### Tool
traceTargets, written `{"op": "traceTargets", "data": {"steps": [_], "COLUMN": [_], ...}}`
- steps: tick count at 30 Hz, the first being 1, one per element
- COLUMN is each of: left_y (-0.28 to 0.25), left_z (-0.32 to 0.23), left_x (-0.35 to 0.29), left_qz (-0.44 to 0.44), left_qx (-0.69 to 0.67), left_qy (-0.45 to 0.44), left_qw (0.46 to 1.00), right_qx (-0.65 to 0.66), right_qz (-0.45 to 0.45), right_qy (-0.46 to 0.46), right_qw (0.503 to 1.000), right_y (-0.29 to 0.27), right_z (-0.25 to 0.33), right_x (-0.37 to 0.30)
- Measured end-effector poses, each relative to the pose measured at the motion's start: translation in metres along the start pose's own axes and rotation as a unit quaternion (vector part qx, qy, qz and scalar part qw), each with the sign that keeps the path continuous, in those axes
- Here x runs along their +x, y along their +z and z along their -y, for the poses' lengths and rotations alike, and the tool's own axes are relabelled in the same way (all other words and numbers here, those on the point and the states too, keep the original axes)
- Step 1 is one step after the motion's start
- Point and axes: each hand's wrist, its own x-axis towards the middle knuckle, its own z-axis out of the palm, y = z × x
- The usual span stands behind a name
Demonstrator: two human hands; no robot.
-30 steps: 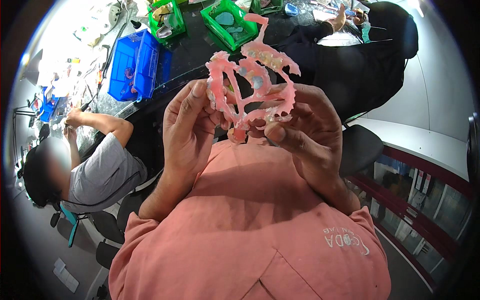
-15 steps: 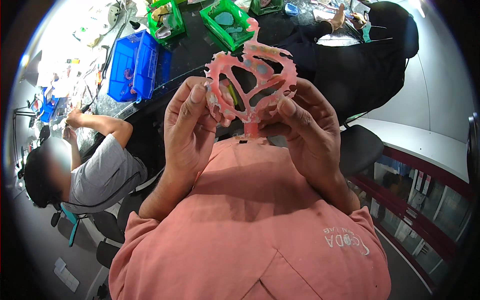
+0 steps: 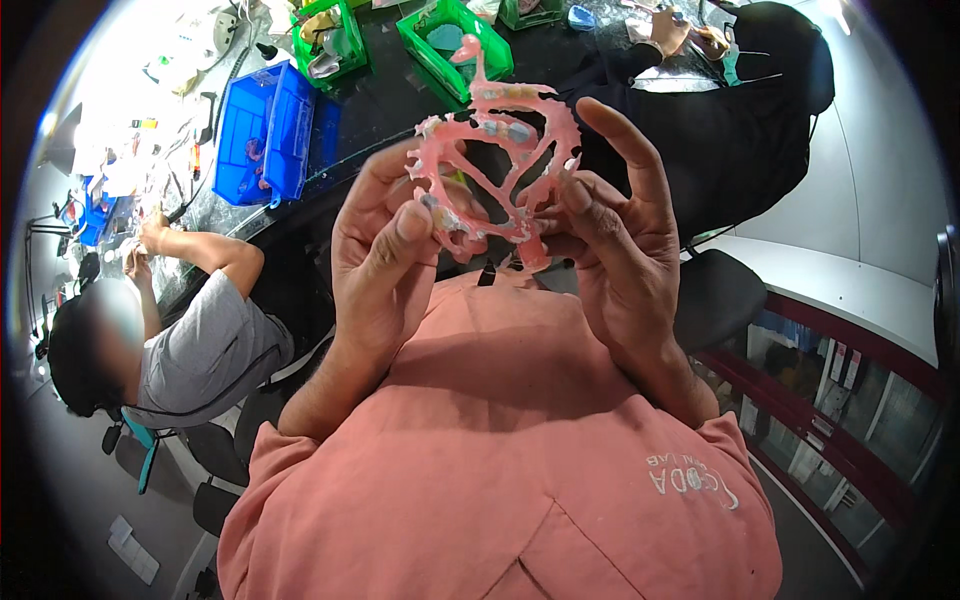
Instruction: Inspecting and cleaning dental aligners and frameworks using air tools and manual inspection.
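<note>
Pink plastic frame is hanging upright between my two hands, raised over the dark counter. I am pinching its left edge in my left hand, the grip closed on it. My right hand is gripping its right edge, forefinger pointing up. Blue bin is sitting left of the frame, green bins behind it.

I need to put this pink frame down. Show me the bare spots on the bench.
Bare dark benchtop lies between the blue bin and the green trays, just beyond the left hand. Past the blue bin, the bench's left end is crowded with small tools. The pink frame and right hand hide the nearer benchtop.
</note>
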Motion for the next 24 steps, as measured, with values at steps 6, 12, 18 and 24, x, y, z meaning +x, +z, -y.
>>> {"op": "traceTargets", "data": {"steps": [6,12,18,24], "left_y": [0.0008,0.0005,-0.0011,-0.0022], "left_z": [-0.0058,-0.0029,-0.0038,-0.0016], "left_x": [0.0035,0.0007,-0.0015,-0.0056], "left_qz": [0.026,0.023,0.014,0.027], "left_qx": [0.09,0.108,0.042,0.062], "left_qy": [0.006,0.007,-0.02,0.025], "left_qw": [0.996,0.994,0.999,0.997], "right_qx": [-0.035,-0.006,0.011,-0.015], "right_qz": [-0.012,0.026,0.02,0.031], "right_qy": [0.014,-0.007,0.014,0.02], "right_qw": [0.999,1.0,1.0,0.999], "right_y": [0.0021,-0.0002,0.0018,0.0012], "right_z": [0.0022,-0.0008,0.0008,0.0039], "right_x": [-0.0017,0.0,-0.004,-0.0034]}}
